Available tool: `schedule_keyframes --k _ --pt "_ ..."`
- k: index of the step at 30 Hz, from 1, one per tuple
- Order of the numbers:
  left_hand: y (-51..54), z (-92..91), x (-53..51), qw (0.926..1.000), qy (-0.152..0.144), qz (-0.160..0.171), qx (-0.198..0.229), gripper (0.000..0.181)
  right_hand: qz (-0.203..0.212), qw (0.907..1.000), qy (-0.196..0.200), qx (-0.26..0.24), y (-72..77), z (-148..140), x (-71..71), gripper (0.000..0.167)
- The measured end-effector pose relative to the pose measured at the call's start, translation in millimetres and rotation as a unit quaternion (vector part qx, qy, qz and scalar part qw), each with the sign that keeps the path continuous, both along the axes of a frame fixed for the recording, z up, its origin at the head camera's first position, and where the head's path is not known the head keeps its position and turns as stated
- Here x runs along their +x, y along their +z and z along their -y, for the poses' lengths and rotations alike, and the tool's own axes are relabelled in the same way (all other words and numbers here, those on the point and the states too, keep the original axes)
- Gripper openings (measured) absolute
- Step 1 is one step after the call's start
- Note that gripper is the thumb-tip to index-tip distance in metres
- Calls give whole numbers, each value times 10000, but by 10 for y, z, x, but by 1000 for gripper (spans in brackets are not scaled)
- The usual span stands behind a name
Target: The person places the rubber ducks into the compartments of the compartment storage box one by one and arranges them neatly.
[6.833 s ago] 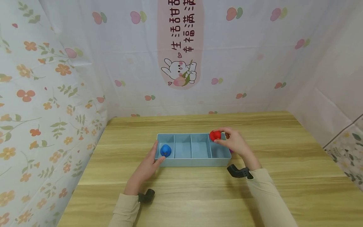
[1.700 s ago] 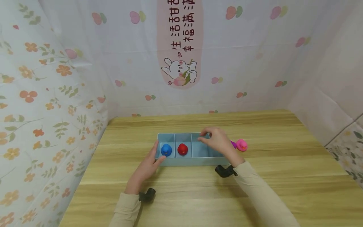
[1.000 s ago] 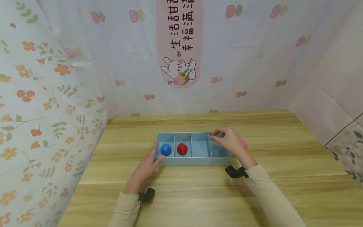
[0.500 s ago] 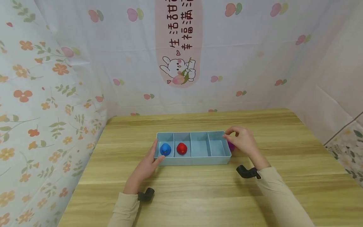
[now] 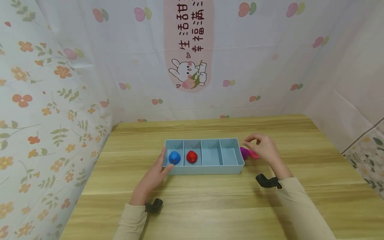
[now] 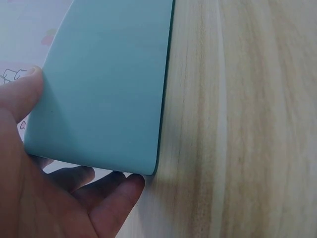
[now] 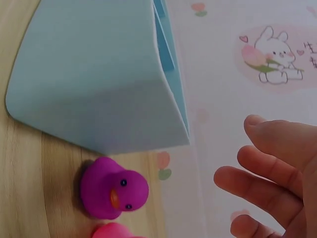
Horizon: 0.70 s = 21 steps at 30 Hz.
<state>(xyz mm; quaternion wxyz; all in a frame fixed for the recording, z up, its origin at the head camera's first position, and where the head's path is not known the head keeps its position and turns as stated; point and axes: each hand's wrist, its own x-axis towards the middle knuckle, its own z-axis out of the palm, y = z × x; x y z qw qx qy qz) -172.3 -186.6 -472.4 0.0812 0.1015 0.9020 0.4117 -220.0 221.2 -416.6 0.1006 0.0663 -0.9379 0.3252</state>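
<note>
In the head view, a light blue tray [image 5: 204, 170] with several compartments in a row lies on the table. A blue rubber duck [image 5: 174, 157] sits in its leftmost compartment, a red rubber duck [image 5: 192, 157] in the one beside it. My left hand [image 5: 151, 176] rests against the tray's left end, its fingers along the end wall and thumb at the front rim. My right hand [image 5: 264, 149] hovers past the right end with nothing in its loosely bent fingers. Under it on the table are a purple rubber duck [image 7: 116, 191] and a pink rubber duck [image 7: 116, 231], the pink one partly hidden.
The wooden table [image 5: 192, 213] runs back to a patterned cloth [image 5: 135, 66] hanging behind it, with more cloth at both sides. A black wrist mount [image 5: 268, 181] is on the right wrist and another black mount [image 5: 154, 206] on the left.
The red duck, earlier held by my right hand above the rightmost compartment, now lies in the second from left. My right hand has moved right, past the tray's end; my left hand has stayed put.
</note>
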Motion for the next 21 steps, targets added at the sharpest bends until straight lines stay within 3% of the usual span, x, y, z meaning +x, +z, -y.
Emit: schedule_keyframes --k 13,21 --pt "40 -4 7 10000 -13 -18 -17 78 198 9995 -199 -140 -147 -267 -6 21" --pt "32 2 2 10000 -7 50 -45 79 200 9995 -94 -242 -383 -438 -7 32"
